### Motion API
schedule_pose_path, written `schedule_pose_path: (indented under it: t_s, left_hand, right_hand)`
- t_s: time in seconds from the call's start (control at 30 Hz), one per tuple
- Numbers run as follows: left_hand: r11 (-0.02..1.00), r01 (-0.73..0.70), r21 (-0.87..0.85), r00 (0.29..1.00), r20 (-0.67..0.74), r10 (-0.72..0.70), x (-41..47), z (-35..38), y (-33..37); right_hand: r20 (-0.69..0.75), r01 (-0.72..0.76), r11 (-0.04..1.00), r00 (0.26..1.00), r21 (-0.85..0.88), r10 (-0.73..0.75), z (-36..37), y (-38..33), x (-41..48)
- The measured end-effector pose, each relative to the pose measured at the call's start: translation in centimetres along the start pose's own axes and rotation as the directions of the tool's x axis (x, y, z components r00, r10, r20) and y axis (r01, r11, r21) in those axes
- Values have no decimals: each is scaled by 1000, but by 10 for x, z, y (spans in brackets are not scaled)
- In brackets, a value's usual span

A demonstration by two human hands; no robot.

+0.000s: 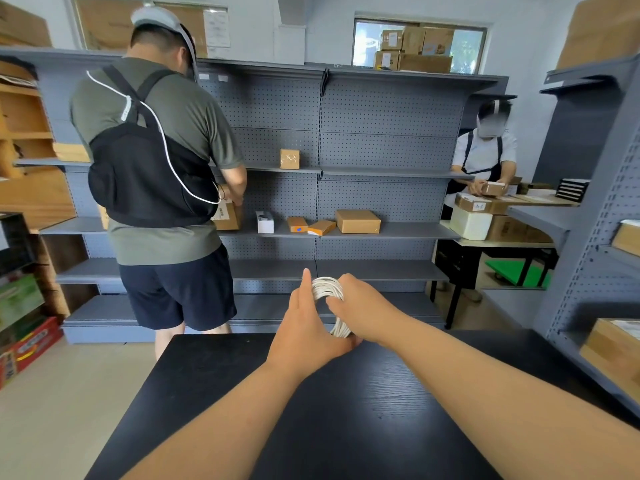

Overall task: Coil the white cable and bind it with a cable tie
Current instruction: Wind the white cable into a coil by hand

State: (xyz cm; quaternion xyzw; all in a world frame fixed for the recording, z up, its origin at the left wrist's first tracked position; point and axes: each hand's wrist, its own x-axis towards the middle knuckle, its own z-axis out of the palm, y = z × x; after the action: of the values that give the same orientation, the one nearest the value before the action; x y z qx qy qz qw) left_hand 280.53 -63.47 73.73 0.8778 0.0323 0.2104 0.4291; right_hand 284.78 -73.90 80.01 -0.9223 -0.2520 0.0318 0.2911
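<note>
My right hand (360, 306) curls its fingers round the top of the coiled white cable (325, 287); my left hand (304, 327) grips its bottom, forefinger straight alongside.

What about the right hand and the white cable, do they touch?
Touching. In the head view the right hand curls its fingers round the top of the coiled white cable.

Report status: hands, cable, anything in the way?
Left hand and right hand both hold the white cable. Cable coiled, over far edge of black table. No cable tie visible. Nothing blocking.
</note>
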Motion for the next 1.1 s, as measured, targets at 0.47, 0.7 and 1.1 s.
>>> schedule_pose_path:
  t_s: [0.47, 0.7, 1.1]
  left_hand:
    - [959, -20, 284, 988, -144, 63, 19, -7, 5]
    - [874, -32, 485, 988, -115, 100, 24, -19, 1]
    - [787, -109, 608, 989, -16, 150, 29, -31, -4]
  right_hand:
    - [-156, 42, 991, 988, 128, -22, -3, 1, 9]
    - [-188, 258, 904, 924, -342, -334, -12, 11, 7]
    - [62, 388, 756, 905, -527, -422, -13, 19, 6]
